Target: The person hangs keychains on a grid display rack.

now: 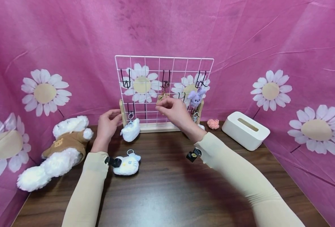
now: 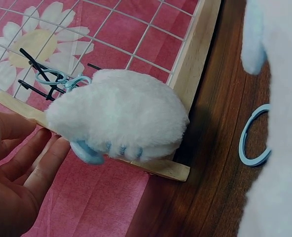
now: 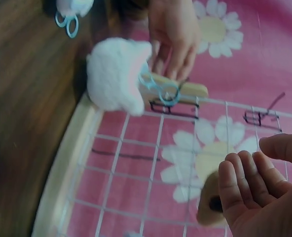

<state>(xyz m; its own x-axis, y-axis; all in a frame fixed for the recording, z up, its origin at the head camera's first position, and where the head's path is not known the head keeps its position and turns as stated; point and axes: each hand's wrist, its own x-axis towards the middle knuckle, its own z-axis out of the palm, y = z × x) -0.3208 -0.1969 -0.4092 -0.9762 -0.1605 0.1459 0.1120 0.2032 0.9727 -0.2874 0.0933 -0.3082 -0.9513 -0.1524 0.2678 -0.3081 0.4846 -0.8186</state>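
Note:
My left hand (image 1: 106, 126) is beside a white wire grid rack (image 1: 151, 56), its fingertips touching the wooden side post (image 2: 18, 106). Next to it a white plush keychain (image 1: 131, 130) hangs by a light blue ring from a low left hook. My right hand (image 1: 175, 112) is in front of the grid's middle, fingers loosely bent and nothing seen between them. Just behind those fingers a brown plush keychain (image 1: 162, 96) hangs from the middle hook, partly hidden. A second white plush keychain (image 1: 126, 165) with a blue ring lies on the table near my left wrist.
A purple plush keychain (image 1: 195, 98) hangs at the grid's right. Behind my right wrist, another white item is mostly hidden. A coral fuzzy item (image 1: 213, 124) and a white tissue box (image 1: 245, 132) stand right; a large white plush toy in brown clothing (image 1: 71, 143) lies left.

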